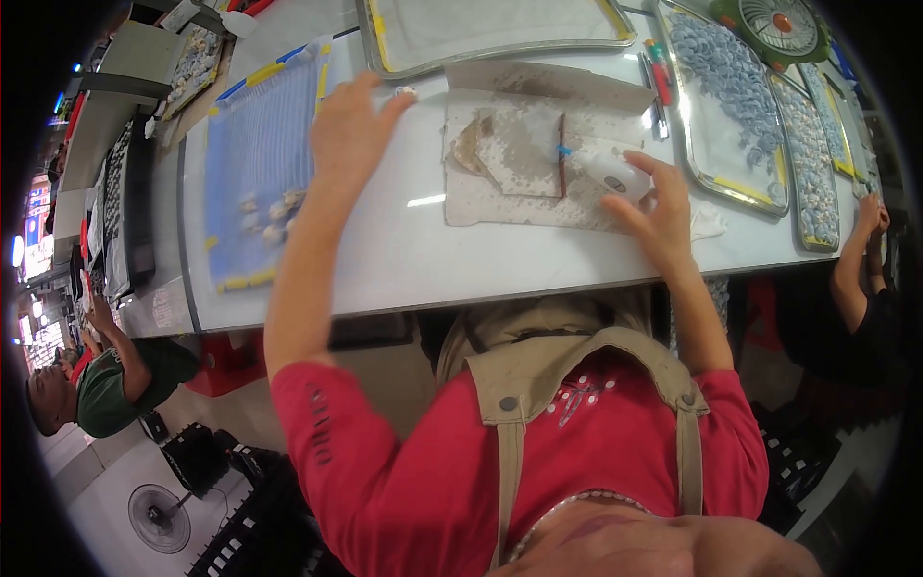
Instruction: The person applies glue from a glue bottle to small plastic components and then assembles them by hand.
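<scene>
One white bottle (615, 178), blue-tipped, over the right part of a stained grey sheet (596, 212), tip pointing left; gripped between the thumb and curled fingers of the right hand (663, 202). One brown strip (561, 168), lying across the sheet, near the bottle's tip. Left hand (349, 130): above the table (385, 250), loosely open, thumb apart from the fingers; one small white piece (406, 91) at the thumb tip, whether touched cannot be told. One blue tray (264, 125), yellow-taped, left of the sheet, small pale pieces (281, 213) toward its near end. One metal tray (697, 159), right of the sheet, holding blue-grey pieces (726, 72). One green fan (784, 29), beyond it at far right.
</scene>
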Tool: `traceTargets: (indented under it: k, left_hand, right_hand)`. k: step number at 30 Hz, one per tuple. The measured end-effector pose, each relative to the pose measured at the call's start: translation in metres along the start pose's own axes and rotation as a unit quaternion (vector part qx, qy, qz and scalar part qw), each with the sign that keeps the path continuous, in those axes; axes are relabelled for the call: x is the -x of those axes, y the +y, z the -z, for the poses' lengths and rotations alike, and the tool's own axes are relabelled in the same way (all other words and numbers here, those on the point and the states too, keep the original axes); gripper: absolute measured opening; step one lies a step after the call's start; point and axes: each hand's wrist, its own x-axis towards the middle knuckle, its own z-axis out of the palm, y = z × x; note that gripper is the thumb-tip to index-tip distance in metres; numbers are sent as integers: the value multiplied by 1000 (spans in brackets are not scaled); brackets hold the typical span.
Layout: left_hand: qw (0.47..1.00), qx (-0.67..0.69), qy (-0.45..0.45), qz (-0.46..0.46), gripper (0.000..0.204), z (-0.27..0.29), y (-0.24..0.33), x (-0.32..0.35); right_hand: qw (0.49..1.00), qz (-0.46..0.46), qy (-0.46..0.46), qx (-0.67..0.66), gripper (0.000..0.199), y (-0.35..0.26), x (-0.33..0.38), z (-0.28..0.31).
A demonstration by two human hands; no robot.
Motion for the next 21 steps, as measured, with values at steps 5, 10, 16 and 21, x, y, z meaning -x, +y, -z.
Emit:
traceTargets:
  k: [5,10,16,21]
  left_hand:
    - [996,31,-35,-73,23,-13,30,-10]
    - [797,576,-139,119,29,24,81,67]
    - [583,738,-201,275,38,29,148,130]
    - [565,757,-191,267,39,27,161,149]
  right_hand:
    - [993,78,-9,91,37,4,8,0]
    - [952,-127,-26,-279,28,2,22,8]
    - [952,-27,-13,-306,31,-6,39,33]
    - [985,93,22,-143,34,-16,44,51]
